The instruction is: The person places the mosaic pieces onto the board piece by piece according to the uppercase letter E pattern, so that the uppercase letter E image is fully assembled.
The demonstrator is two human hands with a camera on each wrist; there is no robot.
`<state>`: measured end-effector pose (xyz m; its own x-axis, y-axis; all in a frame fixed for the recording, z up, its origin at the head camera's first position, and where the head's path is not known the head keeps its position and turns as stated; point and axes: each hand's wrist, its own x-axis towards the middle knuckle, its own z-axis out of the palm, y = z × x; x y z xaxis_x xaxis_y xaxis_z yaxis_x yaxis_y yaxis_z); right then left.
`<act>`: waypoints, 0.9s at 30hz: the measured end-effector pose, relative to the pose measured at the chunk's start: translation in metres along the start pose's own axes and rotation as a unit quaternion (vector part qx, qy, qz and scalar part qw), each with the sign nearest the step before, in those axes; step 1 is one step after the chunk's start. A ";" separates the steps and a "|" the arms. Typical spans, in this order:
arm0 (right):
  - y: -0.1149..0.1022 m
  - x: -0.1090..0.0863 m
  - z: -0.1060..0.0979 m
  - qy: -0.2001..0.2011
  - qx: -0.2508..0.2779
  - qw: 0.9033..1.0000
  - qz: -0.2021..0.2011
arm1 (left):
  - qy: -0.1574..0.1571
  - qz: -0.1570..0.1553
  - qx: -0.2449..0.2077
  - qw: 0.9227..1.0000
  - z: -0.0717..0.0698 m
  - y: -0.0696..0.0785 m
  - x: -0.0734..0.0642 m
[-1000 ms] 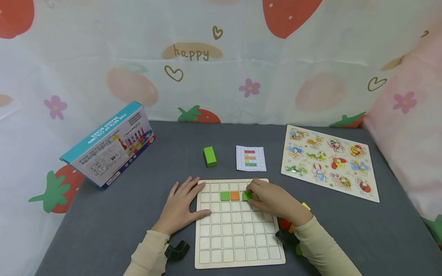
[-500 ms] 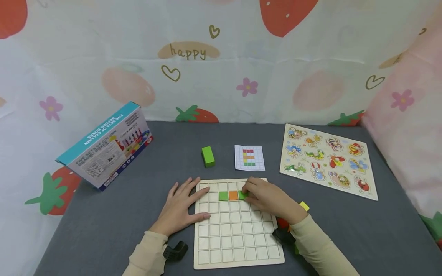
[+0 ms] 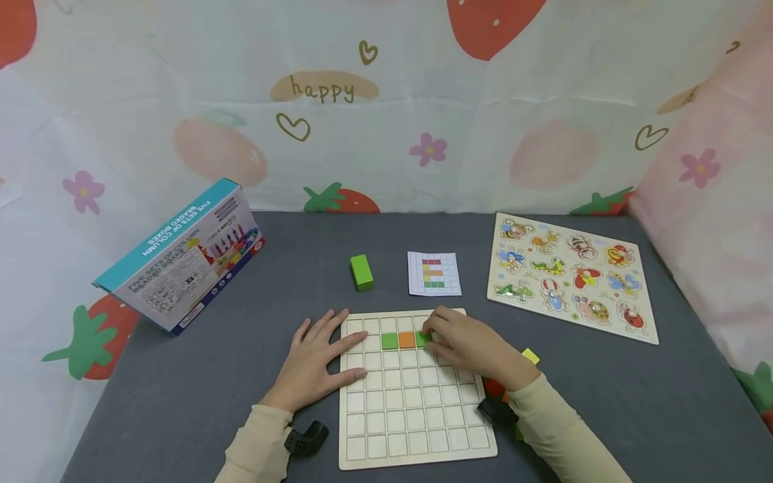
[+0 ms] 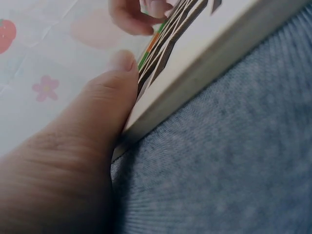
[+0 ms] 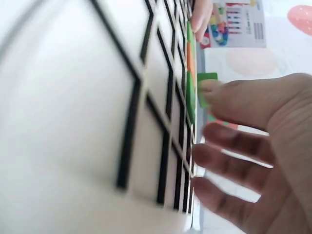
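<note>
My left hand [image 3: 311,372] rests with spread fingers on the left edge of a pale wooden grid board [image 3: 395,422]. In the left wrist view its thumb [image 4: 109,87] lies along the board's side. My right hand [image 3: 468,342] is at the upper right of the board, thumb and index finger at a green square tile [image 3: 422,339]. That tile sits beside an orange tile [image 3: 407,340], with another green tile [image 3: 389,341] left of it. From the right wrist, the near green tile [image 5: 190,100] looks level with the grid; the index fingertip is hidden.
Beyond the board stand a green block [image 3: 362,272] and a pattern card [image 3: 433,274]. A printed box [image 3: 187,261] leans at the left; an insect picture board [image 3: 570,278] lies at the right. Yellow [image 3: 531,356] and red pieces [image 3: 494,387] show partly behind the right forearm.
My right hand has moved slightly left with the green tile, closing the gap to the orange tile. The left hand stays on the board's edge, its index finger reaching slightly further over.
</note>
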<state>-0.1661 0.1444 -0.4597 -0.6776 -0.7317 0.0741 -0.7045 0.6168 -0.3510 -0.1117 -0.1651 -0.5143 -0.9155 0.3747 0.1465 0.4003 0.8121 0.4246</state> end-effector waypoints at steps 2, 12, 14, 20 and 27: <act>0.002 -0.005 -0.002 0.004 0.002 1.000 0.012 | 0.004 0.001 -0.002 1.000 0.000 0.000 0.000; 0.026 -0.063 -0.019 0.034 0.022 0.993 0.113 | 0.014 0.002 -0.006 1.000 0.001 0.001 0.001; 0.033 -0.078 -0.024 0.040 0.018 0.989 0.138 | 0.013 -0.001 -0.007 1.000 0.002 0.001 0.000; 0.048 -0.114 -0.034 0.031 0.010 0.981 0.189 | 0.011 -0.010 -0.008 1.000 0.003 0.001 -0.002; 0.054 -0.131 -0.034 0.019 0.022 0.978 0.207 | 0.013 -0.010 -0.005 1.000 0.003 0.001 0.001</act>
<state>-0.1227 0.2833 -0.4561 -0.9108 -0.4101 -0.0476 -0.3591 0.8438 -0.3988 -0.1123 -0.1622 -0.5158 -0.9239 0.3468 0.1618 0.3822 0.8147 0.4362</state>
